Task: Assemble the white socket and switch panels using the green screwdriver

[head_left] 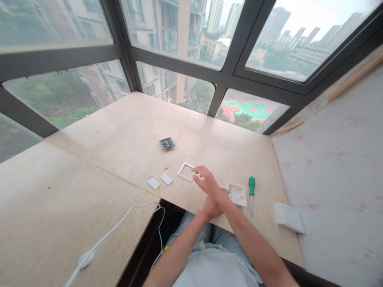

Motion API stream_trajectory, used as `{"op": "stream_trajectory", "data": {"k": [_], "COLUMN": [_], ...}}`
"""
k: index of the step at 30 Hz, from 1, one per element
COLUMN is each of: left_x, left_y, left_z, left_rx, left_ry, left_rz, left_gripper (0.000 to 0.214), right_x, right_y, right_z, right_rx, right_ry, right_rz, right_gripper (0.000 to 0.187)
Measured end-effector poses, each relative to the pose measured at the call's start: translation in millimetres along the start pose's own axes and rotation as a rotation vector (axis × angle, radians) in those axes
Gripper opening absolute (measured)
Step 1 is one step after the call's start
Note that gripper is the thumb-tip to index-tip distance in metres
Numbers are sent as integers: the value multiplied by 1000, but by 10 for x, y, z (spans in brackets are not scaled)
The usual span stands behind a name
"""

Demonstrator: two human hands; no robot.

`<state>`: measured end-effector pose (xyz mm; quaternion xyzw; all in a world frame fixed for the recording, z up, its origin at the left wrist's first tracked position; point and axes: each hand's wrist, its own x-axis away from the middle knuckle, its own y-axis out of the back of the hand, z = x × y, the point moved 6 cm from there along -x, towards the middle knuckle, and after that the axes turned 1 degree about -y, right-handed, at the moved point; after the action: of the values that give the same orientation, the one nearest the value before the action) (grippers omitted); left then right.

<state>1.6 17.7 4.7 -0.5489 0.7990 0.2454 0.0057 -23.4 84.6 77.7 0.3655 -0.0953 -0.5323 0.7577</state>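
My arms cross over the near edge of a pale wooden desk [125,131]. My right hand [205,180] reaches left with fingers stretched out, its fingertips at the right edge of a white square frame [181,172]. My left hand [213,206] lies under the right wrist, beside a white back box [238,195]; its fingers are hidden. Two small white plates [153,183] [166,178] lie left of the frame. A grey switch module [166,143] sits farther back.
A green-handled screwdriver [251,188] lies right of the back box. A white switch unit [289,217] rests at the desk's right edge. A white cable [119,223] runs over the lower left desk section. Windows close off the far side.
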Motion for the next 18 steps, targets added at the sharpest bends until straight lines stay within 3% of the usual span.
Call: {"op": "stream_trajectory", "data": {"k": [4,8,14,18], "left_x": [20,22,31,39], "left_y": [10,-20,-83,-116], "left_z": [1,43,135,167], "left_rx": [46,76,132,132], "left_ry": [16,18,26,32], "left_rz": [24,31,41,54], "left_gripper": [42,48,49,52], "right_x": [-280,-536,-904,-905], "right_y": [-491,-810,-1168,-1252], "right_z": [-2,-22,78,175], "right_rx": [42,105,215,280], "right_ry": [67,82,108,123], "right_rz": [180,284,409,456], "right_gripper": [45,45,30,21]}}
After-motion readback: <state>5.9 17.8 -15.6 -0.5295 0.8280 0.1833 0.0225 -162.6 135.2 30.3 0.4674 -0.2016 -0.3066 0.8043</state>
